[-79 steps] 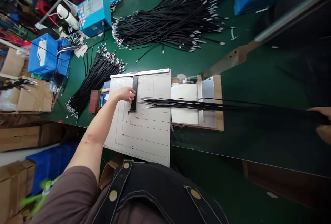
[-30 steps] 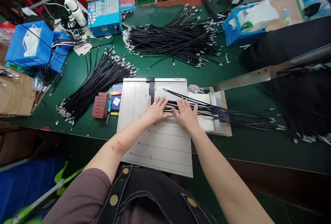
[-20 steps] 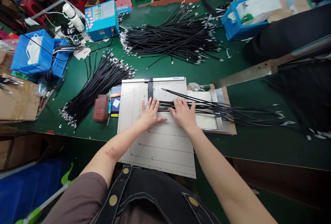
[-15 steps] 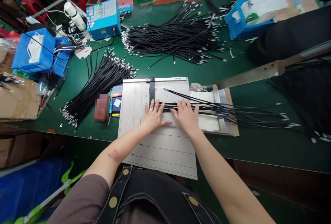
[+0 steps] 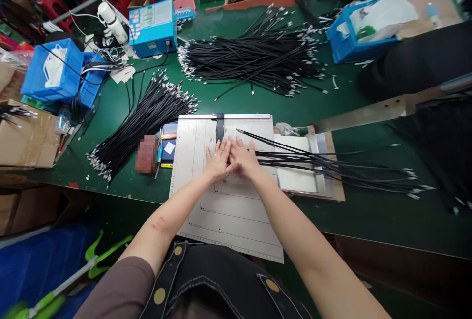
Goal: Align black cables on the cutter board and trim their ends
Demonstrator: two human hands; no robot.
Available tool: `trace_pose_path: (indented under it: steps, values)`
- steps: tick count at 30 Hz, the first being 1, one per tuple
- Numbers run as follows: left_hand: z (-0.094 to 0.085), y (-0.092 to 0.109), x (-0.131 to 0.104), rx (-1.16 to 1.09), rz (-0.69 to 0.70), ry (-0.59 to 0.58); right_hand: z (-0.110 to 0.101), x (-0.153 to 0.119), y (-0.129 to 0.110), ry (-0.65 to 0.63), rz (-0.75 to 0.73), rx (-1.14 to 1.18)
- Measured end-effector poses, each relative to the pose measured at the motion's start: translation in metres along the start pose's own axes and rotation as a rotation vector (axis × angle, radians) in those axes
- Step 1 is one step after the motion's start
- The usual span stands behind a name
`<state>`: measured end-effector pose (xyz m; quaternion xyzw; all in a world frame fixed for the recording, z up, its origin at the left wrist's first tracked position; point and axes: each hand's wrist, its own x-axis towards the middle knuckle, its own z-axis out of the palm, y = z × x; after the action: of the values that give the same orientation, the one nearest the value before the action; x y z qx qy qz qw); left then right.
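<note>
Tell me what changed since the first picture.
The right hand has released its far-right hold on the black cables and come left over the board, beside the left hand. The cables' right ends now lie on the bench. The left hand stays near the black bar; the large cable pile stays put.

A green surface [image 5: 295, 108] bore a pale lined board [image 5: 236, 230], with loose black cables [image 5: 323, 164] lying partly across it. Left of the board lay a slanting cable heap [image 5: 142, 117]; farther back sat a larger heap [image 5: 250, 58] and a blue machine [image 5: 153, 29].
</note>
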<state>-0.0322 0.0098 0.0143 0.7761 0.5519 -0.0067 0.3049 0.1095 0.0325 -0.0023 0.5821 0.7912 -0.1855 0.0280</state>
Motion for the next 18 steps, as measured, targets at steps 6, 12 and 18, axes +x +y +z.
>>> trace_pose_path:
  steps: [6, 12, 18]
  values:
    - [0.001, 0.007, 0.003, 0.119, 0.049, -0.009, -0.006, -0.001, 0.039, 0.058, 0.126, -0.022]
    - [-0.007, -0.008, -0.004, 0.034, -0.07, 0.026, 0.015, -0.014, 0.006, 0.038, -0.055, -0.026]
    - [-0.014, -0.004, 0.014, 0.206, 0.03, 0.009, 0.015, -0.017, 0.019, 0.164, 0.018, 0.027]
